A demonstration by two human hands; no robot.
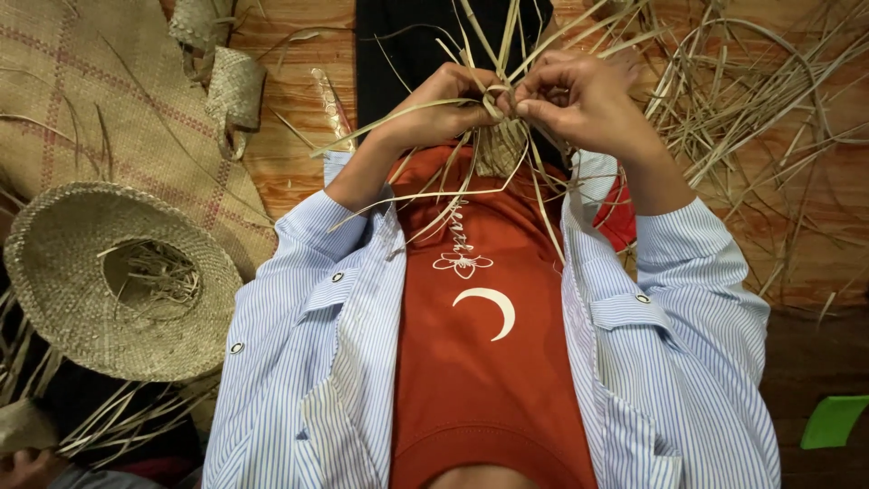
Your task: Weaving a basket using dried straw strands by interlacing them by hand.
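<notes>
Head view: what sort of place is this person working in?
Probably a home or small workshop for straw weaving, on a wooden floor. Both hands, left hand and right hand, plait a small woven piece; a finished straw hat, a woven mat and loose straw strips lie around.

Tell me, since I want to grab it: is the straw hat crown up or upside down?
Upside down: the straw hat shows its hollow crown, loose straws inside.

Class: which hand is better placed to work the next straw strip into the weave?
Right hand, probably: its fingertips pinch a strip at the small woven piece, while the left hand grips and steadies it.
</notes>
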